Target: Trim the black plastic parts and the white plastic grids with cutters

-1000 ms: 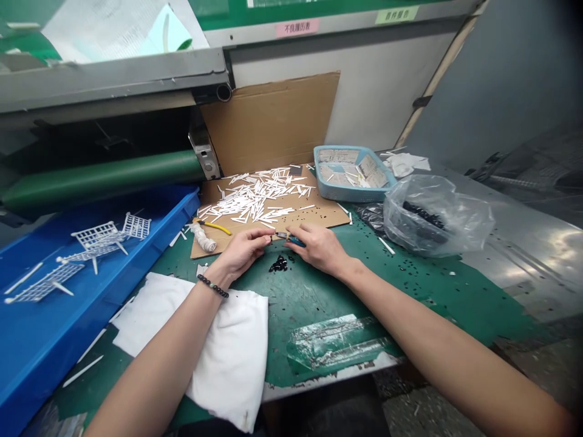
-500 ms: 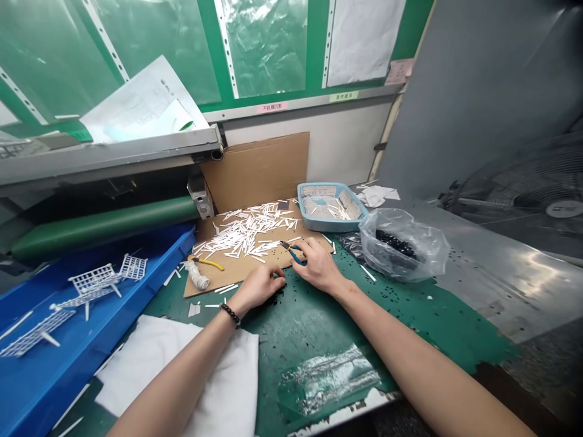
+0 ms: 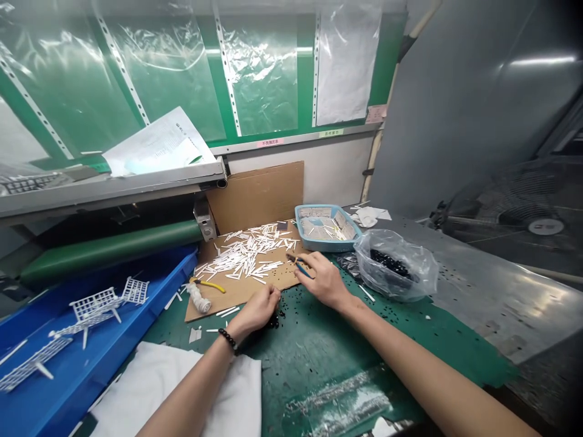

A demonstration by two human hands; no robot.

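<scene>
My right hand is closed around a pair of blue-handled nippers, whose jaws point left over the cardboard's front edge. My left hand, wearing a black bead bracelet, has thumb and fingers pinched together; anything between them is too small to make out. Beneath and beside its fingertips lies a small heap of tiny black pieces on the green tabletop. Behind both hands, many thin white sticks are spread on a flat cardboard sheet.
Yellow-handled pliers lie by a white cloth roll. A blue bin with white plastic grids stands left. At right are a light-blue basket and a clear bag of black pieces. A white cloth lies in front.
The view has tilted up, so everything sits lower in the picture. My left thumb and fingers have closed together. My right hand keeps hold of the nippers in nearly the same place.
</scene>
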